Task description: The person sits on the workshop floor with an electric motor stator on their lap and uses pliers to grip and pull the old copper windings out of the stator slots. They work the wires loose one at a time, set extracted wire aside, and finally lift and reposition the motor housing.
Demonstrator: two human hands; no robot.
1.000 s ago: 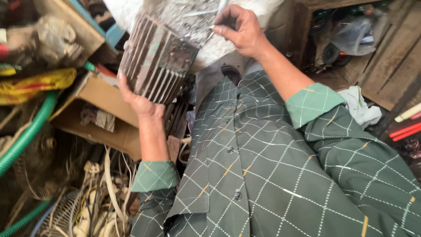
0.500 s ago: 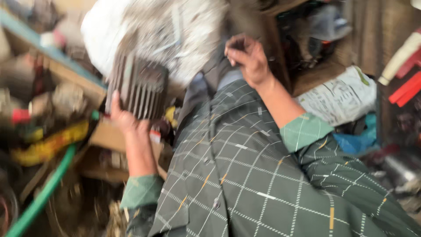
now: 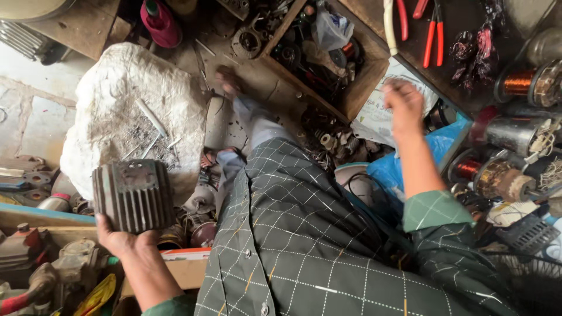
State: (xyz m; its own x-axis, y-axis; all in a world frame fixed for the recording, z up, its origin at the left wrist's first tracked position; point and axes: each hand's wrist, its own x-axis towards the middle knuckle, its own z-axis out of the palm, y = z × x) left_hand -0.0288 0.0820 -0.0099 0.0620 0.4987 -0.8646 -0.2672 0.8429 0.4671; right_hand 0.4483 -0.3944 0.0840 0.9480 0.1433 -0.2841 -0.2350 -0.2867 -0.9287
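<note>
Finned motor housing [image 3: 133, 195], grey and ribbed, with a flat rust-flecked plate on its upper face, held upright at lower left by the left hand [image 3: 124, 239], whose fingers grip its bottom edge from below. The housing hangs clear above a crowded ledge: a white lumpy block [image 3: 126, 102] strewn with metal shavings lies just behind it, and rusty cast parts [image 3: 35, 269] crowd the lower left corner beside a yellow wrapper [image 3: 96, 295] and the edge of a cardboard box [image 3: 186, 270] bearing an orange strip. The person's green checked garment [image 3: 304, 246] fills the centre, leaving only a narrow gap between housing and lap. The right hand [image 3: 404, 104] is raised at upper right, blurred, fingers curled into a loose fist; whether it holds anything cannot be told. Just beyond it lies a white printed sheet [image 3: 380, 114], with a blue plastic bag [image 3: 398, 164] below. An open wooden box [image 3: 357, 88] of small dark parts sits behind, red-handled pliers [image 3: 433, 29] rest on the bench at top right, and copper-wound coils [image 3: 518, 82] line the right edge, well apart from the housing.
</note>
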